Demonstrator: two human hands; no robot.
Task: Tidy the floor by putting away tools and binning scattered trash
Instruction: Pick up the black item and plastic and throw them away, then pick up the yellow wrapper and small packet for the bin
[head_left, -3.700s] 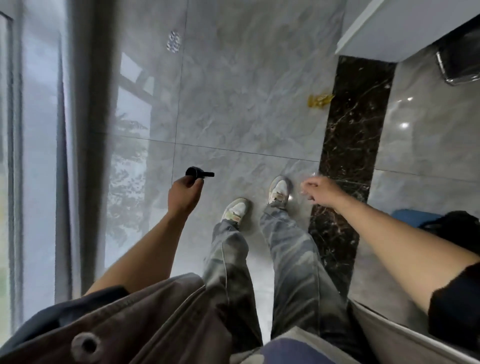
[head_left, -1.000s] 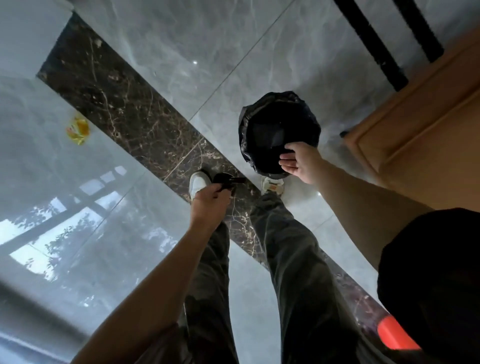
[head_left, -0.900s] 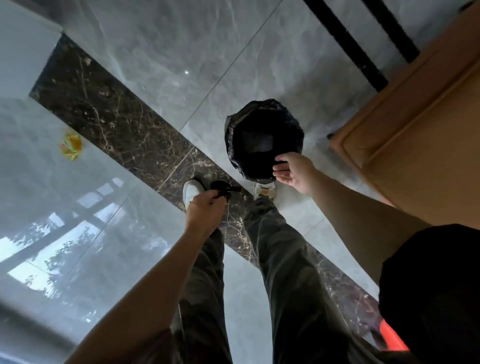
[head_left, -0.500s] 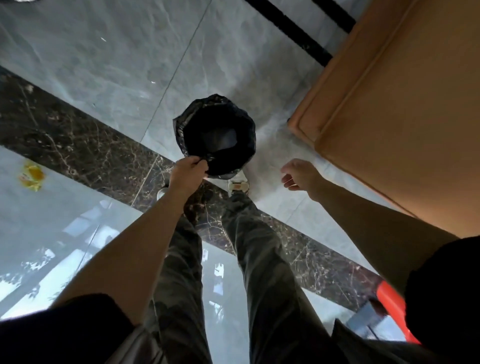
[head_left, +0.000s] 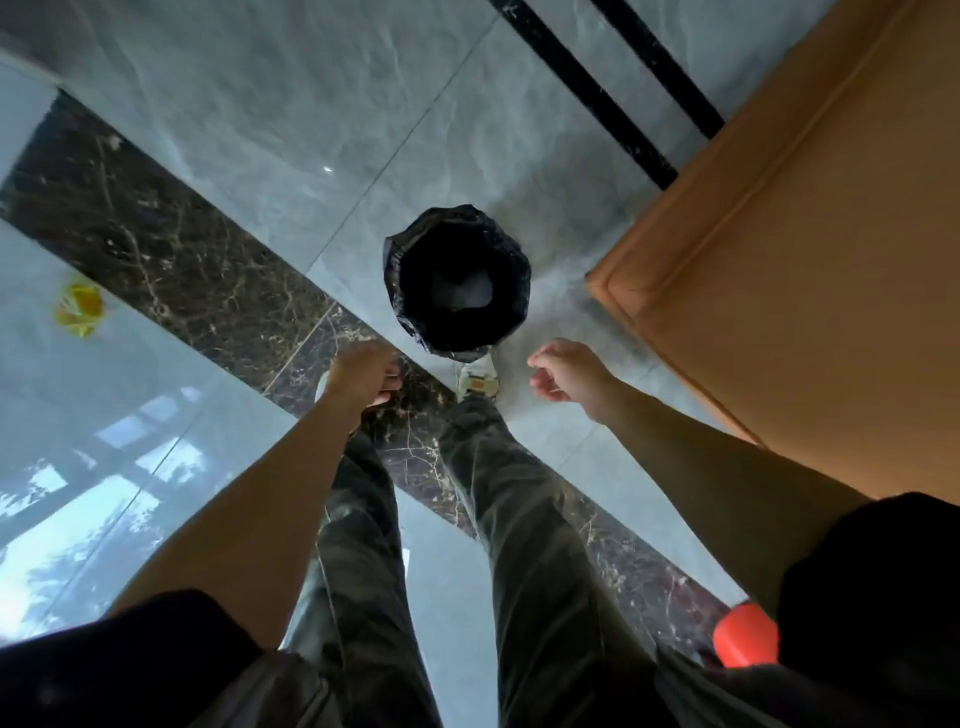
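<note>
A small bin lined with a black bag (head_left: 392, 270) stands on the grey floor just ahead of my feet. Something pale lies at its bottom. My left hand (head_left: 363, 376) hangs low and left of the bin, over the dark marble strip, fingers loosely bent, and I see nothing in it. My right hand (head_left: 566, 371) hovers to the right of the bin, fingers loosely apart and empty. A crumpled yellow wrapper (head_left: 78, 309) lies on the glossy floor at the far left.
An orange-brown wooden cabinet (head_left: 805, 270) fills the right side, close to the bin. Two black stripes (head_left: 597, 98) cross the floor behind it. A red-orange object (head_left: 745, 634) shows at the lower right by my sleeve. My two shoes stand just before the bin.
My left hand carried a small black object to the bin's rim and has now drawn back without it. My right hand let go of the bin's rim and moved right.
</note>
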